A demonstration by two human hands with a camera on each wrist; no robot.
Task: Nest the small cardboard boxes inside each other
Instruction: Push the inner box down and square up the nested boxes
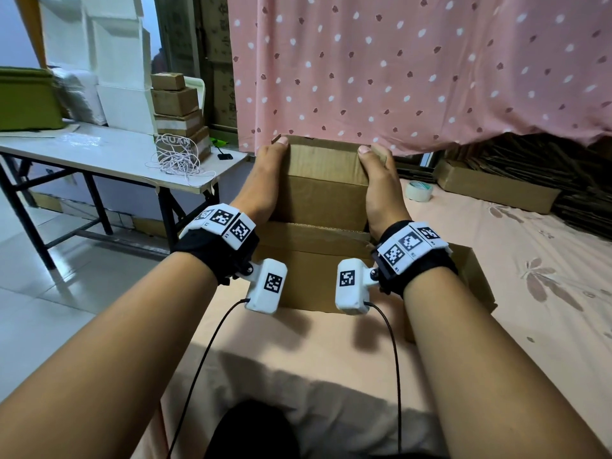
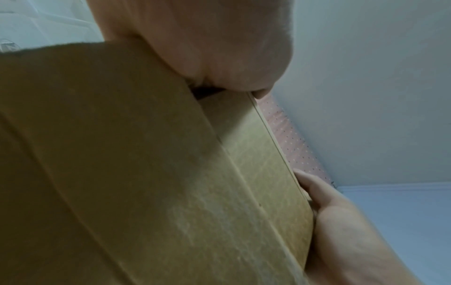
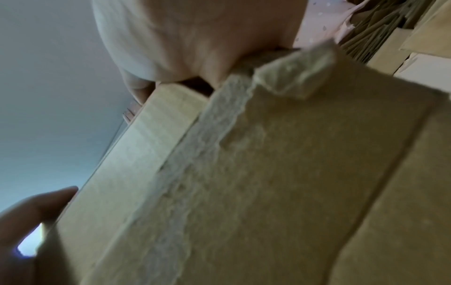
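Pink bedsheet (image 1: 496, 260), dotted curtain (image 1: 397, 61) behind; hands grip box (image 1: 324, 187).

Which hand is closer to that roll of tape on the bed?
The right hand. It grips the box on the side facing the tape roll; the left hand grips the box's far side.

Brown box (image 1: 326, 193), pink white-dotted curtain (image 1: 414, 61)

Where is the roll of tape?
In the head view, the tape roll lies on the pink sheet, to the right of the right hand, in front of a long cardboard box.
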